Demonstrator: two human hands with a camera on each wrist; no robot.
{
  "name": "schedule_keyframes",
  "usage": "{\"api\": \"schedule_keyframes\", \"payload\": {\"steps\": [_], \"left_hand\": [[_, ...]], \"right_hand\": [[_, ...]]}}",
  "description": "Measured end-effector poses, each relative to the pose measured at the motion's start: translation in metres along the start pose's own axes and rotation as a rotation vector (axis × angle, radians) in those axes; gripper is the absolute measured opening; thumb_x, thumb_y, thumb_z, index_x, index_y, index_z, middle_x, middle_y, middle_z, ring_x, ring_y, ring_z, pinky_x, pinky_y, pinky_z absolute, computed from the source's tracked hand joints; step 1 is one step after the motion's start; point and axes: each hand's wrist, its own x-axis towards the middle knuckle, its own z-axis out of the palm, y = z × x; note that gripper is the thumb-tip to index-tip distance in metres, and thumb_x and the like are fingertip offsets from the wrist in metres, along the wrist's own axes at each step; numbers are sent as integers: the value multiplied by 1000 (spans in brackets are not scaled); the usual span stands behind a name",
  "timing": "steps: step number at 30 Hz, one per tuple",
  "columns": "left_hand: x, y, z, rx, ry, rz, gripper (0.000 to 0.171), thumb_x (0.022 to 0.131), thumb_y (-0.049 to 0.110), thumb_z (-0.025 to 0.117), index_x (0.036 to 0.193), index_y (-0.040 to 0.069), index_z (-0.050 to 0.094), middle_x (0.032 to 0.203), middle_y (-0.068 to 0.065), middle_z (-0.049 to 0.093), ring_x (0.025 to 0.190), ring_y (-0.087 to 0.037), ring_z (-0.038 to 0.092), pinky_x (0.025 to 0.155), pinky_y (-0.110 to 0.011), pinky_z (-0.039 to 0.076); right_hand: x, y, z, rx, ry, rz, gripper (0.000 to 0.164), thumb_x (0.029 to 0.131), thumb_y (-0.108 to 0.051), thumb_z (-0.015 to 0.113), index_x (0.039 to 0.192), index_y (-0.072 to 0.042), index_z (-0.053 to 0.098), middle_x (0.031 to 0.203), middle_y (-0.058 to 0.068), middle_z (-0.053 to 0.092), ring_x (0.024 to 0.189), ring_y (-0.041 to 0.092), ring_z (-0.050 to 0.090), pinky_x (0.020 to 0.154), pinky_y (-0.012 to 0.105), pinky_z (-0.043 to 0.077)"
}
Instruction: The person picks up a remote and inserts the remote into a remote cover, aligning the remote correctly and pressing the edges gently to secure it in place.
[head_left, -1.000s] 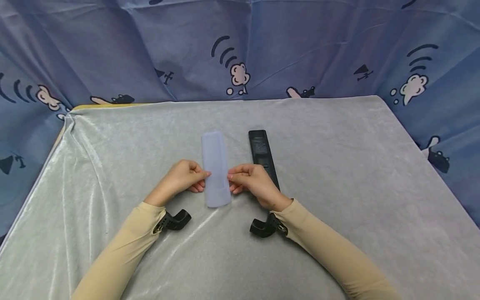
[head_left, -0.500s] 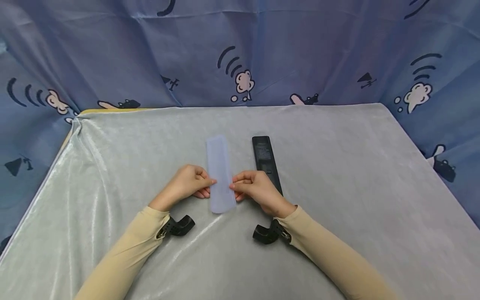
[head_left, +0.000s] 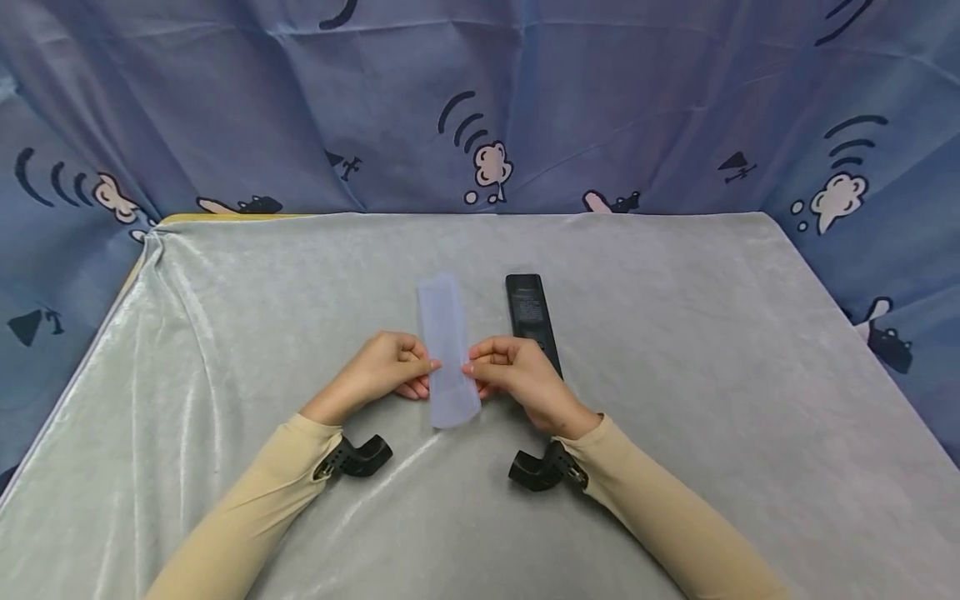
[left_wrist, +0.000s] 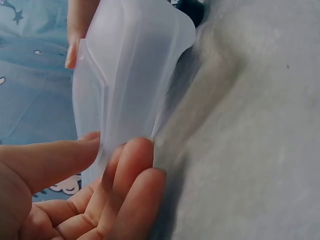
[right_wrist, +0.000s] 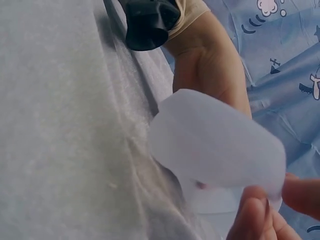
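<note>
A long, translucent whitish remote-control cover is held between both hands in the head view. My left hand pinches its left edge between thumb and fingers. On the opposite edge, my right hand pinches it the same way. Raised rims and a hollow body of the cover show in the left wrist view. The right wrist view shows the near end of the cover, bent and pale. Beside the right hand lies a black remote control, label side up, its lower part partly behind that hand.
A grey velvety cloth covers the table, with folds at the left. Behind it hangs a blue patterned curtain. Each wrist carries a black camera mount.
Both hands have shifted the cover slightly right, a little closer to the remote control. The cover looks more tilted and narrower. The head view has also shifted slightly. Both grips stay the same.
</note>
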Motion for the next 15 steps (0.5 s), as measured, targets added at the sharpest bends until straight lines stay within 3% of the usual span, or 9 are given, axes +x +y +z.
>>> {"api": "schedule_keyframes", "payload": {"steps": [9, 15], "left_hand": [[-2, 0, 4, -20, -31, -20, 17, 92, 10, 61, 87, -6, 58, 65, -5, 64, 55, -11, 62, 54, -28, 56], [-1, 1, 8, -19, -39, 23, 15, 92, 8, 59, 83, -4, 56, 62, -4, 62, 53, -10, 60, 52, -26, 55]], "right_hand": [[-1, -5, 1, -43, -18, -50, 19, 86, -1, 64, 102, 9, 61, 80, 4, 64, 64, 12, 57, 60, 26, 52], [-4, -6, 2, -77, -33, -55, 20, 85, -2, 66, 101, 10, 61, 78, 3, 65, 64, 11, 59, 61, 27, 53]]}}
